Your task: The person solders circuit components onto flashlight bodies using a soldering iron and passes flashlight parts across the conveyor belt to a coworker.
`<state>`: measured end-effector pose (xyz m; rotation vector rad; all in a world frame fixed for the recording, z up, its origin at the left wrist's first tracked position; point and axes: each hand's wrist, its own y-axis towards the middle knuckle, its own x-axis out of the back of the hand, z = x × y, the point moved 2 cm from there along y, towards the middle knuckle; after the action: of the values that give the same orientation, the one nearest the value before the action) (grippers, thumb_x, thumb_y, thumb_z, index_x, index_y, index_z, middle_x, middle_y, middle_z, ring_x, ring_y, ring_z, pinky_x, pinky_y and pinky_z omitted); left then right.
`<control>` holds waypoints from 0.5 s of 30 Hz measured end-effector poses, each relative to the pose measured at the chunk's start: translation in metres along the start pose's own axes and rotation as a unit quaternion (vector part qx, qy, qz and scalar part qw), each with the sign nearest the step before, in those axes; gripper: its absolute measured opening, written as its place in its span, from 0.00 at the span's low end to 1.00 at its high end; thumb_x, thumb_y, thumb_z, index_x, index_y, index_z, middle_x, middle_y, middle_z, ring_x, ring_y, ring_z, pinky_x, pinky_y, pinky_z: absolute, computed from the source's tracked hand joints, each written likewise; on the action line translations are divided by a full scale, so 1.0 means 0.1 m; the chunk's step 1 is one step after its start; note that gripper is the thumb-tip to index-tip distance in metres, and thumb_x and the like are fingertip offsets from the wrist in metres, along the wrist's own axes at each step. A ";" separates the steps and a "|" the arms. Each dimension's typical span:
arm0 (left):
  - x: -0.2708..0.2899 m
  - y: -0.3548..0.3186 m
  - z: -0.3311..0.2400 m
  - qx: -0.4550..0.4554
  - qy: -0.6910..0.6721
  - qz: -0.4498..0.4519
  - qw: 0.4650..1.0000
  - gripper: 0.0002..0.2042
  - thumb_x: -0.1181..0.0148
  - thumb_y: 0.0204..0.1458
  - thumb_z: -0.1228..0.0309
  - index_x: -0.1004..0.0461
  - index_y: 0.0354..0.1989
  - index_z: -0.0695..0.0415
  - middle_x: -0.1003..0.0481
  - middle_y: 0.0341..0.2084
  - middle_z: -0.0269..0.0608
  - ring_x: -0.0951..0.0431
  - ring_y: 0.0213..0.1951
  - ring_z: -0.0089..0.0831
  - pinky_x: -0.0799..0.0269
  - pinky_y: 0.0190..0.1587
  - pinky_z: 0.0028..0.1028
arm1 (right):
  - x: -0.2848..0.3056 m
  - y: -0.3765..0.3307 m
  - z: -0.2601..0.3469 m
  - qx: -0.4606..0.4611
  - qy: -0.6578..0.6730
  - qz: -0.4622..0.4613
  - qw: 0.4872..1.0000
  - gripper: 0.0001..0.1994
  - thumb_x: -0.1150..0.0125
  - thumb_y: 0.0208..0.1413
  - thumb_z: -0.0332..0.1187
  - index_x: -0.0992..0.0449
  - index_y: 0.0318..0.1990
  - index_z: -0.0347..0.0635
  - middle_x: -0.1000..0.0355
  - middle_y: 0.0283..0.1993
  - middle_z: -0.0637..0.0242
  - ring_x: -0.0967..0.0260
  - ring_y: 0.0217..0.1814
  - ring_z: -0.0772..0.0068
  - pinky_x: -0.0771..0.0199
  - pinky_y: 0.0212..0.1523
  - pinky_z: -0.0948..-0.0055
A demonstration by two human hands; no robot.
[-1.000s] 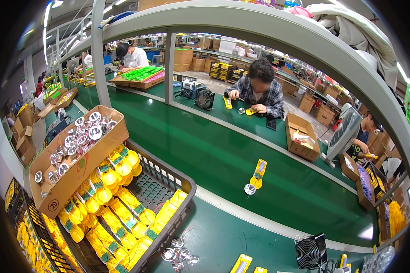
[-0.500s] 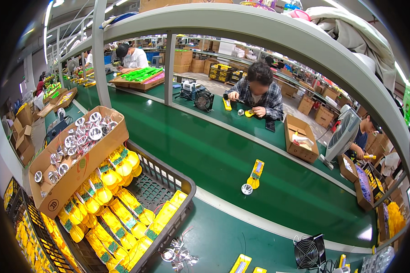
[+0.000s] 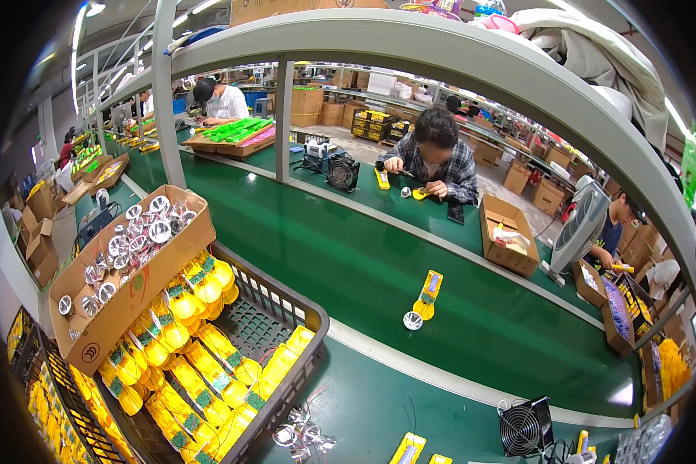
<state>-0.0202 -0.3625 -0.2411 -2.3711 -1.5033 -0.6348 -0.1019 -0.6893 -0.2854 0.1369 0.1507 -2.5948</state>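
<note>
The wearer's two hands are out of view, so whether the grip is wide, narrow or holding something cannot be told. On the green near surface (image 3: pixel 356 414), loose silver reflectors (image 3: pixel 303 435) lie just beside the right edge of a black plastic crate (image 3: pixel 319 315), with a yellow flashlight housing (image 3: pixel 408 450) farther right. Midway between the long edges of a green conveyor belt (image 3: pixel 317 267) lies another yellow housing (image 3: pixel 428 292), a silver reflector (image 3: pixel 413 319) at its near end.
</note>
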 end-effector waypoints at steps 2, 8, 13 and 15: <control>0.01 0.03 0.00 -0.008 -0.008 -0.002 1.000 0.14 0.48 0.45 0.61 0.27 0.36 0.56 0.30 0.23 0.44 0.31 0.28 0.39 0.39 0.32 0.34 | 0.12 0.05 -0.06 0.015 0.012 0.047 0.999 0.06 0.50 0.49 0.30 0.36 0.33 0.38 0.36 0.30 0.63 0.40 0.28 0.74 0.39 0.28 0.77; -0.03 0.07 0.05 -0.028 -0.009 -0.013 0.999 0.13 0.47 0.45 0.62 0.27 0.36 0.55 0.30 0.23 0.44 0.31 0.27 0.39 0.38 0.32 0.34 | 0.00 -0.02 0.07 0.034 0.012 0.067 0.997 0.07 0.50 0.49 0.31 0.36 0.32 0.37 0.37 0.29 0.64 0.41 0.28 0.74 0.39 0.27 0.78; -0.03 0.06 0.03 -0.026 -0.012 -0.020 0.999 0.12 0.47 0.45 0.63 0.27 0.36 0.55 0.30 0.23 0.43 0.31 0.27 0.39 0.38 0.31 0.34 | -0.06 -0.04 0.18 0.021 -0.073 0.071 0.995 0.08 0.50 0.49 0.33 0.36 0.32 0.37 0.37 0.28 0.64 0.41 0.27 0.75 0.40 0.27 0.79; -0.03 0.07 0.03 -0.019 -0.011 -0.014 1.000 0.12 0.47 0.45 0.63 0.27 0.36 0.55 0.30 0.23 0.43 0.31 0.27 0.39 0.38 0.31 0.34 | -0.07 -0.05 0.15 0.025 -0.093 -0.001 0.995 0.09 0.49 0.49 0.34 0.36 0.32 0.38 0.37 0.28 0.65 0.41 0.27 0.75 0.40 0.28 0.79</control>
<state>-0.0150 -0.3668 -0.2449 -2.3966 -1.5506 -0.6515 -0.0996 -0.6838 -0.2698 -0.0883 0.0178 -2.5981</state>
